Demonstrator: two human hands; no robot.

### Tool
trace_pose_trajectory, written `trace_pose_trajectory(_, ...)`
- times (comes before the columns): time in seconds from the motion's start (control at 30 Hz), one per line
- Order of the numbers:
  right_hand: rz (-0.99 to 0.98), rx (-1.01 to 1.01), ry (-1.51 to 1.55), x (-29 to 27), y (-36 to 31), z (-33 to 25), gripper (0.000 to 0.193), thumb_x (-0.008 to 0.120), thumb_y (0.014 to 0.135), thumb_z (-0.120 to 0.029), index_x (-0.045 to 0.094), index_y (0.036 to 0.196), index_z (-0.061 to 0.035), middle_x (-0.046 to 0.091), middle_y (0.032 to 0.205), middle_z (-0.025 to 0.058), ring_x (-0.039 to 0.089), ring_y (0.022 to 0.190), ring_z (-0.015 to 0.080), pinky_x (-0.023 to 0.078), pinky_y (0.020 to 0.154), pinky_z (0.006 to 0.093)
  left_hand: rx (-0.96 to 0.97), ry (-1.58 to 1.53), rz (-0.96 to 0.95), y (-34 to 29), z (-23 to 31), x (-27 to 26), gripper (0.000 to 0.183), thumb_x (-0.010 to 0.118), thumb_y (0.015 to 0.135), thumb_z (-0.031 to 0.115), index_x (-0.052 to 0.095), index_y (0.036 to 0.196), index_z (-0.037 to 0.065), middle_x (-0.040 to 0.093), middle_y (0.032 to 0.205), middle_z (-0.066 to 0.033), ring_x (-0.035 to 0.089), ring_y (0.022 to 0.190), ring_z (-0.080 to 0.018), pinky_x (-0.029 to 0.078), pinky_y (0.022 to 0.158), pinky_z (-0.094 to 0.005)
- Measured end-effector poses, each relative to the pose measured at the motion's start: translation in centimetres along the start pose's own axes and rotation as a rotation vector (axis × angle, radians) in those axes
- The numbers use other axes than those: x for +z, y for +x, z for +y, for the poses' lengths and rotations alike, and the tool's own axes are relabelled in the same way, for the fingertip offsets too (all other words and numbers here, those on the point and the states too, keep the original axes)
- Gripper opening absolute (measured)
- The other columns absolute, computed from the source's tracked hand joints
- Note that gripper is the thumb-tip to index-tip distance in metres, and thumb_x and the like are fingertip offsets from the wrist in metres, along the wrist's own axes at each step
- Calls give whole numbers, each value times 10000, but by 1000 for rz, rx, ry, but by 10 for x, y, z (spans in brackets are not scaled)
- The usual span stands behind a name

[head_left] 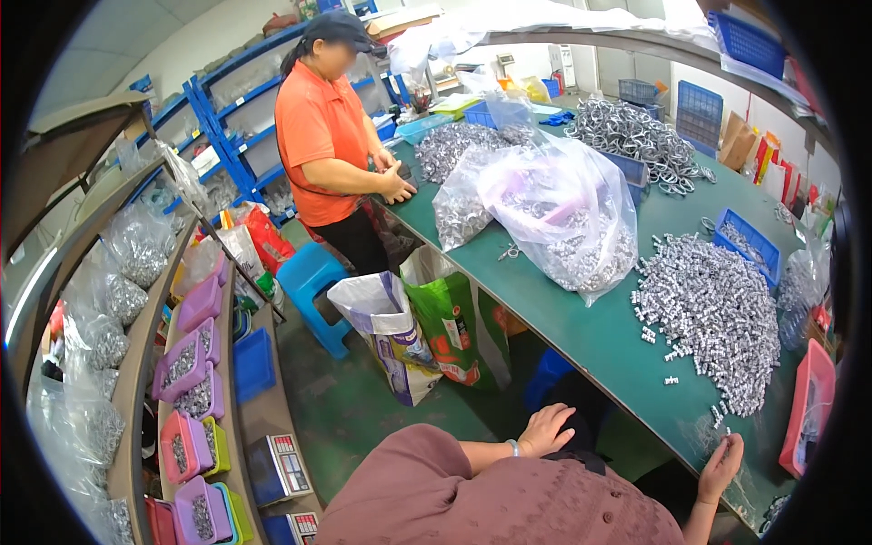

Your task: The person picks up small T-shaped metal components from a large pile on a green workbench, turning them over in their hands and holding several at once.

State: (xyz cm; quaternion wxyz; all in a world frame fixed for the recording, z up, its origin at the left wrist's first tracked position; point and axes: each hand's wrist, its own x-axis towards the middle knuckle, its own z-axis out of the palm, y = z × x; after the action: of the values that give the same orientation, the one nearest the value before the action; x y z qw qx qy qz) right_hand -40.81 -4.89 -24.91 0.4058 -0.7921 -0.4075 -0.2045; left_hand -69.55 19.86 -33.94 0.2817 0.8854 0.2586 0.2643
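The left hand (545,430) lies palm down, fingers loosely extended toward the right hand (722,468), which is well apart, fingers close together and slightly bent, its forearm (700,520) below it.

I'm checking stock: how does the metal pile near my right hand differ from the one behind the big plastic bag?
The near pile holds short, stubby pieces; the far pile holds larger, loop-shaped ones. The near pile reaches almost to your right hand, while the far pile lies well beyond it. Both are loose, silvery heaps on the green table.
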Motion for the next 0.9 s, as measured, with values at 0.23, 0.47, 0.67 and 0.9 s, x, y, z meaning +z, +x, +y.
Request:
trace_pose_trajectory(0.23, 22, 67, 44, 6, -6, 16, 119, 389, 915, -35, 444, 996, 33, 465, 878, 114, 476, 815, 182, 397, 760, 256, 19, 17, -45, 0, -16, 9, 455, 523, 838, 342, 451, 1215, 97, 429, 1210, -136, 413, 1124, -315, 340, 921, -433)
trace_pose_trajectory(0.47, 33, 105, -23, 6, -4, 29, 145, 369, 940, -71, 423, 1024, 35, 455, 909, 94, 474, 836, 174, 385, 803, 252, 50, 10, -63, 2, -31, 11, 445, 552, 830, 359, 471, 1198, 122, 426, 1203, -116, 419, 1117, -298, 358, 901, -431)
trace_pose_trajectory(0.67, -24, 230, 53, 2, -6, 45, 359, 353, 953, -95, 324, 1290, 25, 473, 1165, 140, 487, 1081, 204, 356, 934, 292, 51, -6, -121, 2, -43, 14, 464, 553, 817, 398, 481, 1193, 137, 430, 1207, -102, 429, 1113, -285, 368, 888, -426)
trace_pose_trajectory(0.9, -11, 151, -119, -4, -6, 49, 347, 351, 951, -94, 360, 1273, 37, 457, 1193, 153, 488, 1094, 228, 363, 934, 302, 34, -53, -170, 1, -48, 15, 472, 539, 823, 414, 479, 1203, 141, 410, 1229, -92, 399, 1139, -274, 340, 907, -429)
